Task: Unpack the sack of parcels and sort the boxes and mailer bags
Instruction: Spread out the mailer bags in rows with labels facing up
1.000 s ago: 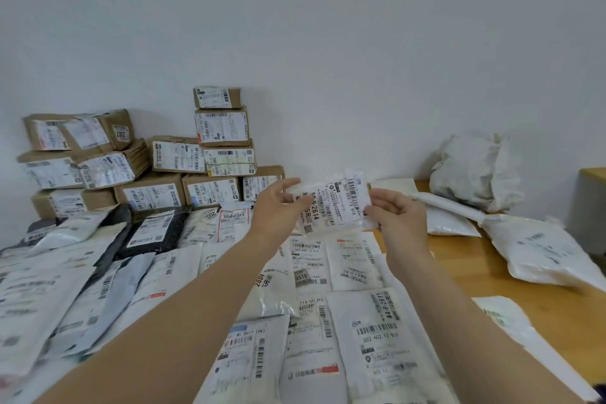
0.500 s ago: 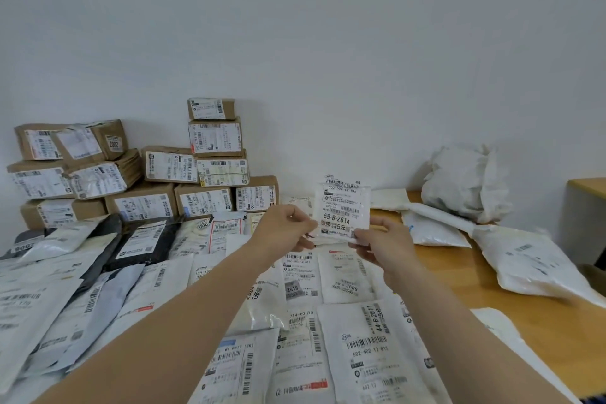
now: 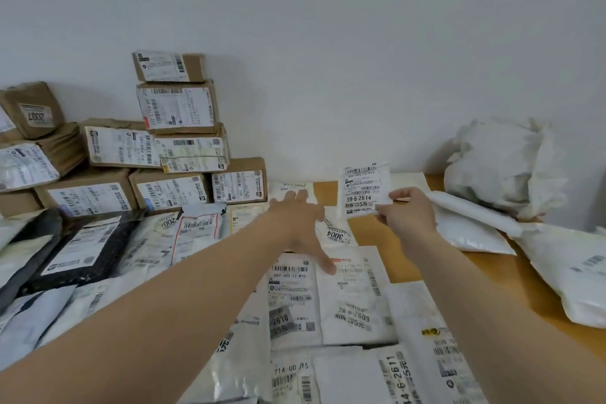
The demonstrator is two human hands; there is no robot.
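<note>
My right hand (image 3: 406,216) pinches a small white mailer bag (image 3: 362,190) by its lower right corner and holds it upright above the table, label facing me. With fingers spread, my left hand (image 3: 300,223) reaches flat over the white mailer bags (image 3: 354,298) laid out in rows, holding nothing. A stack of brown cardboard boxes (image 3: 177,144) with shipping labels stands against the wall at the back left. The crumpled white sack (image 3: 501,161) sits at the back right.
A black mailer bag (image 3: 85,249) lies among grey and white ones on the left. Larger white mailer bags (image 3: 570,269) lie on the wooden table (image 3: 492,275) at the right. The white wall closes the back.
My left hand has let go of the small mailer bag and reached forward over the laid-out bags. My right hand alone now holds the bag, shifted a little right.
</note>
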